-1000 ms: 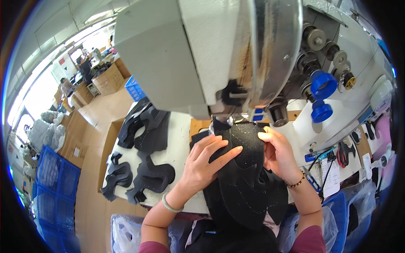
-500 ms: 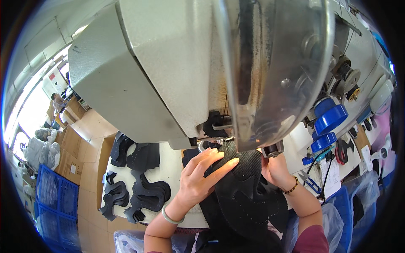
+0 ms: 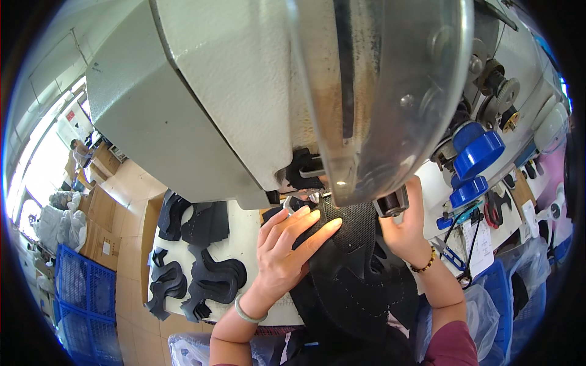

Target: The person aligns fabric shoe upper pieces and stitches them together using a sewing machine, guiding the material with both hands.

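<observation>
My left hand (image 3: 282, 253) lies with fingers slightly spread on the black upper (image 3: 348, 277), whose mesh end sits under the machine (image 3: 213, 91). My right hand (image 3: 408, 235) is at its right edge; I cannot tell whether it pinches. I'd guide it flat, fingertips clear of the needle area. Compared with half a second ago, the right hand reaches higher beside the guard (image 3: 397, 122).

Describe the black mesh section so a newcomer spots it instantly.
Find the big pale machine. Below its head, just right of the left hand, is the black mesh section. Its visible weave sets it apart from the smoother black material nearby.
</observation>
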`<control>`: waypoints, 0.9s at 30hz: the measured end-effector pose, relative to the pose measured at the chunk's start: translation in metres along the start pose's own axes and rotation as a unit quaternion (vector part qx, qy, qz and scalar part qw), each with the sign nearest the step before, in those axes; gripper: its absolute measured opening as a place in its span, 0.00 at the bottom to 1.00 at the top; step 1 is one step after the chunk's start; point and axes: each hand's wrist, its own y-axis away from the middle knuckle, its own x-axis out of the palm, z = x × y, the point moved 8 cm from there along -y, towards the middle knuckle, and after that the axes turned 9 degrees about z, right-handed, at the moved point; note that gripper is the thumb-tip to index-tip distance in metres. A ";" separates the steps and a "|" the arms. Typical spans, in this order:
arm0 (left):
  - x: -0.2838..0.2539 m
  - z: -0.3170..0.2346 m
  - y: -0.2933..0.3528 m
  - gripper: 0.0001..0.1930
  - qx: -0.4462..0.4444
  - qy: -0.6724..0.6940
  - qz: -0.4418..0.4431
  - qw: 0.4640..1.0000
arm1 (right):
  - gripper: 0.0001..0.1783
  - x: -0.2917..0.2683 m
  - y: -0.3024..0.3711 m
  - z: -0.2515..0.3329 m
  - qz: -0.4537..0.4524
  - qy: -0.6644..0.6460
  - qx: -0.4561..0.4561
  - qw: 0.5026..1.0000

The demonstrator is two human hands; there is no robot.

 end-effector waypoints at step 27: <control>-0.016 -0.035 0.003 0.14 0.129 0.023 0.015 0.991 | 0.15 0.014 -0.010 0.021 0.050 0.124 -0.135 0.982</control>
